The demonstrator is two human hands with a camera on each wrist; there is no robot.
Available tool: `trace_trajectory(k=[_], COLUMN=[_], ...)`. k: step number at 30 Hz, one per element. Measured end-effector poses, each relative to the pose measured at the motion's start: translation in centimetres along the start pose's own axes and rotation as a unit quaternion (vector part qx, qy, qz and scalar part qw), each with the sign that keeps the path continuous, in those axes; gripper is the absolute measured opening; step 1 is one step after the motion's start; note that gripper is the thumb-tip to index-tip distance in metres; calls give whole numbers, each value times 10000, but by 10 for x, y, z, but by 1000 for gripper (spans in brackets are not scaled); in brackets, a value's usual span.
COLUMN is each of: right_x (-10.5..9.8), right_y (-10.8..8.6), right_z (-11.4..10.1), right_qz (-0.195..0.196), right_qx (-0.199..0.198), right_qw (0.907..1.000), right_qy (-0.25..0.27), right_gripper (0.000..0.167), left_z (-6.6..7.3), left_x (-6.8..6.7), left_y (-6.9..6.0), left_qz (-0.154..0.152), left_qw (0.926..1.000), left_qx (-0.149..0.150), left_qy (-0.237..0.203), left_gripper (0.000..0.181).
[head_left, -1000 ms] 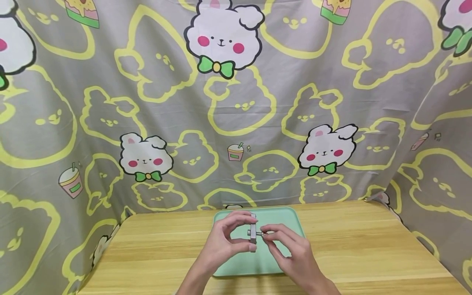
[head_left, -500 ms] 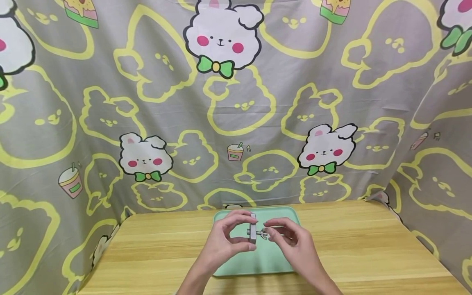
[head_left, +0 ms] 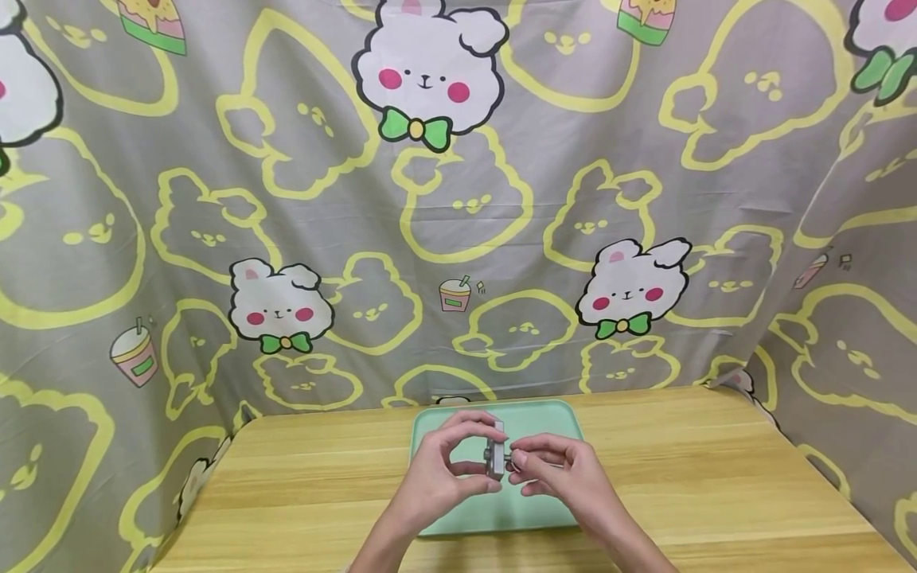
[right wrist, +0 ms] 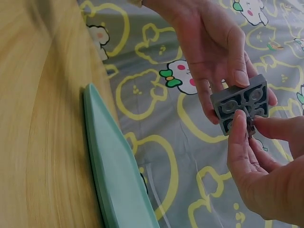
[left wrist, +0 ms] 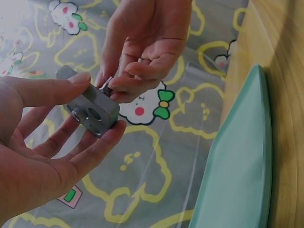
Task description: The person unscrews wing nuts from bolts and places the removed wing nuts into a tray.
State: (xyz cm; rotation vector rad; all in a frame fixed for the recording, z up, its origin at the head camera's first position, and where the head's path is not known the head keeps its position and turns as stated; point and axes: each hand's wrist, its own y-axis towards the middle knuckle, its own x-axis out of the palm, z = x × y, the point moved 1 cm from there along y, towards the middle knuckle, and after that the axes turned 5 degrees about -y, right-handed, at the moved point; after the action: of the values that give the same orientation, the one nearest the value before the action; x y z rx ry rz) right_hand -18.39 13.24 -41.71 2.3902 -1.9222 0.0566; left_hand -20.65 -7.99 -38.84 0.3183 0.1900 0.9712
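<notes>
The left hand (head_left: 438, 476) grips a small grey metal block (head_left: 497, 460) by its edges, thumb on one side and fingers on the other. In the left wrist view the block (left wrist: 93, 107) shows round holes and a bolt head (left wrist: 80, 113). Its other face, in the right wrist view, is hollow with round bosses (right wrist: 256, 94). The right hand (head_left: 573, 477) pinches a small metal fitting (right wrist: 250, 124) on the bolt's end at that hollow face; fingertips partly hide it.
Beneath the hands lies a light green tray (head_left: 530, 517) on a wooden table (head_left: 308, 477). A grey patterned cloth (head_left: 401, 334) hangs behind the table and at both sides.
The block has turned slightly and shifted a little right. The right fingers, spread around the winged fitting half a second ago, have closed in on it, nearer the block.
</notes>
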Motion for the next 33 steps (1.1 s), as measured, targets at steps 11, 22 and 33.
trace_trajectory(k=[11, 22, 33], right_x=[2, 7, 15], right_y=[-1, -3, -6], right_z=[-1, -4, -1], right_qz=[254, 674, 1038], right_qx=[-122, -902, -2919], right_qw=[9994, 9898, 9321], right_qy=[-181, -875, -1876], right_gripper=[30, 26, 18], left_z=[-1, 1, 2], left_x=[0, -2, -4], left_y=[0, 0, 0], left_qz=[34, 32, 150], left_qw=[9999, 9999, 9997], left_qx=[-56, -65, 4], left_qy=[85, -152, -193], left_gripper=[47, 49, 50])
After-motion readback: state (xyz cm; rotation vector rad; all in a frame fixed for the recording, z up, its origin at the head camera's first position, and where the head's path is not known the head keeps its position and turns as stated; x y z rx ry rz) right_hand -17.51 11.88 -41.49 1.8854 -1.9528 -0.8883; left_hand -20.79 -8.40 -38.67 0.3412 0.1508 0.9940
